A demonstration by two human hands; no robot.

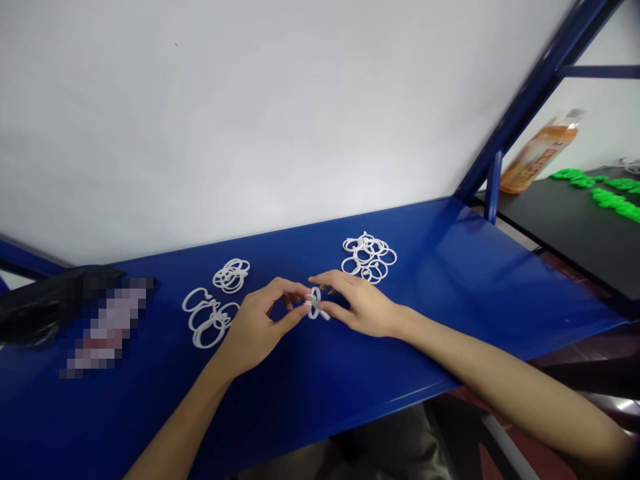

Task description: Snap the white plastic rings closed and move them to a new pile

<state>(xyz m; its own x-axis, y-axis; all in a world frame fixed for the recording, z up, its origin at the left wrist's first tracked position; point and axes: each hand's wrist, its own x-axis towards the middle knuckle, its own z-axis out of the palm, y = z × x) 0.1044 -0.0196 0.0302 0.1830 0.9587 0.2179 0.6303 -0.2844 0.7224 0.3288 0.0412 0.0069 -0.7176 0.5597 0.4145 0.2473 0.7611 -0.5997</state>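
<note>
Both my hands meet over the middle of a blue table (450, 280). My left hand (257, 323) and my right hand (357, 303) pinch small white plastic rings (315, 303) between their fingertips, just above the tabletop. A loose pile of several white rings (369, 257) lies behind my right hand. Two more groups of white rings lie to the left: a small cluster (231, 275) farther back and a linked chain of rings (207, 317) beside my left hand.
A black object (30, 303) and a blurred patch sit at the table's left end. A white wall rises behind the table. To the right stand a blue frame post (530, 100), an orange bottle (540, 152) and green pieces (607, 193) on a dark table.
</note>
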